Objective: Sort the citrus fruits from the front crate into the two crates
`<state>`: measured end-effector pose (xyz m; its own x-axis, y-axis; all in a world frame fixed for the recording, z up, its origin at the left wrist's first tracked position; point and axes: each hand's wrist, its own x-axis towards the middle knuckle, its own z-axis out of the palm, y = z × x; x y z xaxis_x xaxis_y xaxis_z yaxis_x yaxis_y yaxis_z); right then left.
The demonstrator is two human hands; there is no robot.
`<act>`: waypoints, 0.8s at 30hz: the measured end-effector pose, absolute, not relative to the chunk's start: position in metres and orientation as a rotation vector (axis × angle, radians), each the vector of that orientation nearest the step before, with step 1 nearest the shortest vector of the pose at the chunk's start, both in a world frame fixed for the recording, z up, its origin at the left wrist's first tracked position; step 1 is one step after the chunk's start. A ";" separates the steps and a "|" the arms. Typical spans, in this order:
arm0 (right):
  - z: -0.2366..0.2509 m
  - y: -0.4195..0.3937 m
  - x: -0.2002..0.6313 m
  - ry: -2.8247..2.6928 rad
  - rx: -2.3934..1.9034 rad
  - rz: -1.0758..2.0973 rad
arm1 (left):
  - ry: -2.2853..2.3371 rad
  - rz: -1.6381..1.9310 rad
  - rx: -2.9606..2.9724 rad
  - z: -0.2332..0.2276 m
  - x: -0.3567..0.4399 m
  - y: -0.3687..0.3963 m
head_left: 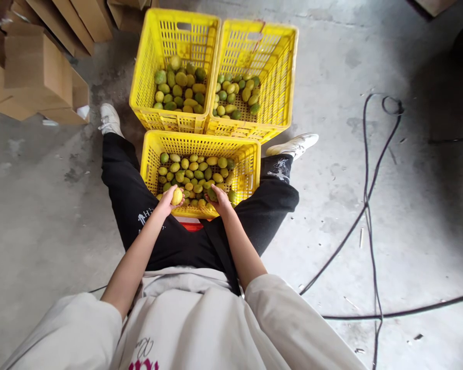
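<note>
Yellow fruit (pixel 176 196) gripped by left hand (pixel 167 201), right hand (pixel 219 199) clutching greenish fruit (pixel 212 194) (crate (pixel 200 141) between knees)

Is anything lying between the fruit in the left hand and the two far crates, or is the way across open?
Nothing visible blocks it. The left hand holds a yellow fruit above the near crate. Between it and the far left crate and far right crate stand only the crates' own walls, which touch.
</note>
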<state>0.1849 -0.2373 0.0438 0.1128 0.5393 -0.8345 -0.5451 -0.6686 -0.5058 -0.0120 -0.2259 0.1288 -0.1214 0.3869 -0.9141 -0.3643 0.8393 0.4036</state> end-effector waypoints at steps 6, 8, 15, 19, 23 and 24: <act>0.046 -0.233 0.185 0.136 -1.647 1.740 | 1.597 0.665 0.027 0.128 -0.011 -0.228; 0.047 -0.232 0.186 0.149 -1.638 1.740 | 1.605 0.680 -0.002 0.125 -0.011 -0.228; 0.063 -0.232 0.187 0.129 -1.545 1.706 | 1.583 0.696 -0.076 0.117 -0.013 -0.225; 0.075 -0.233 0.183 0.047 -1.438 1.767 | 1.508 0.741 -0.080 0.121 -0.013 -0.226; 0.085 -0.230 0.177 0.086 -1.435 1.838 | 1.455 0.774 0.005 0.125 -0.012 -0.228; 0.086 -0.230 0.176 0.080 -1.445 1.834 | 1.432 0.787 0.025 0.125 -0.011 -0.228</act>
<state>0.1762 -0.2297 0.0863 -0.0453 0.5302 -0.8467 -0.6018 -0.6910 -0.4005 -0.0109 -0.2281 0.1255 -0.0636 0.4950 -0.8666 -0.4663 0.7530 0.4643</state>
